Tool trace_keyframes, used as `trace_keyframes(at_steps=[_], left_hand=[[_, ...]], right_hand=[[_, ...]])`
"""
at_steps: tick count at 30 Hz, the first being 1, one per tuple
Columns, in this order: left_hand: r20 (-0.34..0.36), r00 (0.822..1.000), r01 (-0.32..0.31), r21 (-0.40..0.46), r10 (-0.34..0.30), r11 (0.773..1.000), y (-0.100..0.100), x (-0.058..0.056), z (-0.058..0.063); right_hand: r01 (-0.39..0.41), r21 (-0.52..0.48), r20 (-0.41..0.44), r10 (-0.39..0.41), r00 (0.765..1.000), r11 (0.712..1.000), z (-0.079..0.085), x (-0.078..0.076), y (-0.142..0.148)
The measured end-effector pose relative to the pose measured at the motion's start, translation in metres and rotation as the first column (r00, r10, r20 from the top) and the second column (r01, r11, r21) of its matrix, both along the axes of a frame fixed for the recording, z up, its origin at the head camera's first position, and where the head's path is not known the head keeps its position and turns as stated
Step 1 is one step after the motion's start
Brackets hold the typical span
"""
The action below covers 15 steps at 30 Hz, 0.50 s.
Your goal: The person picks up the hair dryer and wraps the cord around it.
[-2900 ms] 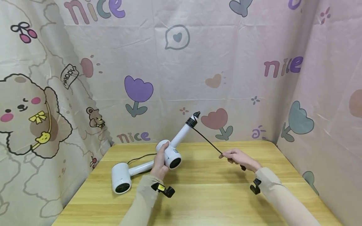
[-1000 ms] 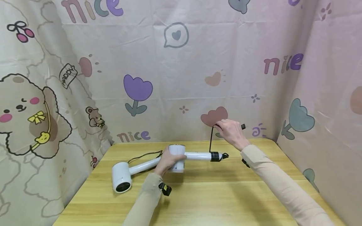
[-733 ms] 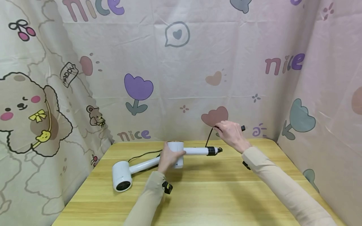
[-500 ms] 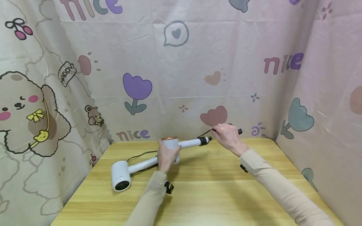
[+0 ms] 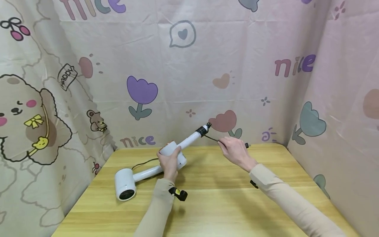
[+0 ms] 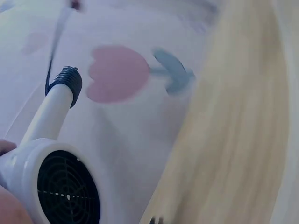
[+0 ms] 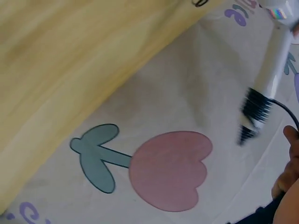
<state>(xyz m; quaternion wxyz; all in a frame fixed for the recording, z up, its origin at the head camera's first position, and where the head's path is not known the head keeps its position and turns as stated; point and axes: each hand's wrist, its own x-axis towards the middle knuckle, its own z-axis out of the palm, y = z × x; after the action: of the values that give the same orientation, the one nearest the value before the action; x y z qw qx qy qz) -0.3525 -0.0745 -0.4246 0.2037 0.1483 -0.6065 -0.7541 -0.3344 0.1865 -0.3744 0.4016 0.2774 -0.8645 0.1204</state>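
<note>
My left hand (image 5: 169, 164) grips a white hair dryer (image 5: 189, 141) by its barrel, with the handle slanting up to the right. Black cord coils (image 5: 202, 131) wrap the handle near its tip. From the coils, a short taut stretch of cord (image 5: 211, 138) runs to my right hand (image 5: 237, 152), whose fingers pinch it. A small black end piece (image 5: 247, 145) shows beyond the right hand. In the left wrist view the barrel's dark round grille (image 6: 69, 191) is visible. The right wrist view catches the wound coils (image 7: 256, 106) and part of my right hand (image 7: 287, 172).
A second white hair dryer (image 5: 124, 184) lies on the left of the wooden table (image 5: 213, 210), its handle pointing towards my left hand. A thin black cord (image 5: 144, 163) curves behind that handle. Printed curtain cloth (image 5: 183, 72) hangs at the back and both sides.
The held dryer's handle tipped down to nearly level, then swung back up to the right. My right hand rose with the cord, then came down and slightly left. The second dryer stays put.
</note>
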Motion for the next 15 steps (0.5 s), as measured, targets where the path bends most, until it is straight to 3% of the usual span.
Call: trace_keyframes(at_steps=[2,4,8,10,12,15], left_hand=[[0.008,0.998,0.059,0.132,-0.061,0.99,0.002,0.0,0.002],[0.02,0.992,0.116,0.243,-0.124,0.963,0.004,0.0,0.003],[0.057,0.973,0.191,0.343,-0.223,0.92,0.006,0.001,0.003],[0.057,0.961,0.233,0.359,-0.271,0.904,0.006,0.001,0.003],[0.037,0.939,0.304,0.375,-0.341,0.876,0.006,0.0,0.002],[-0.009,0.881,0.434,0.414,-0.474,0.8,0.003,0.0,0.001]], right_hand=[[-0.018,-0.011,0.048,0.018,0.999,1.0,-0.004,0.002,0.003],[-0.048,-0.024,0.115,0.05,0.992,0.999,-0.008,0.004,0.007],[-0.118,-0.104,0.278,0.143,0.95,0.988,-0.011,0.004,0.016],[-0.142,-0.161,0.365,0.193,0.911,0.977,-0.01,0.003,0.023],[-0.155,-0.215,0.458,0.24,0.856,0.964,-0.008,-0.002,0.031],[-0.132,-0.278,0.603,0.28,0.747,0.951,-0.004,-0.007,0.045]])
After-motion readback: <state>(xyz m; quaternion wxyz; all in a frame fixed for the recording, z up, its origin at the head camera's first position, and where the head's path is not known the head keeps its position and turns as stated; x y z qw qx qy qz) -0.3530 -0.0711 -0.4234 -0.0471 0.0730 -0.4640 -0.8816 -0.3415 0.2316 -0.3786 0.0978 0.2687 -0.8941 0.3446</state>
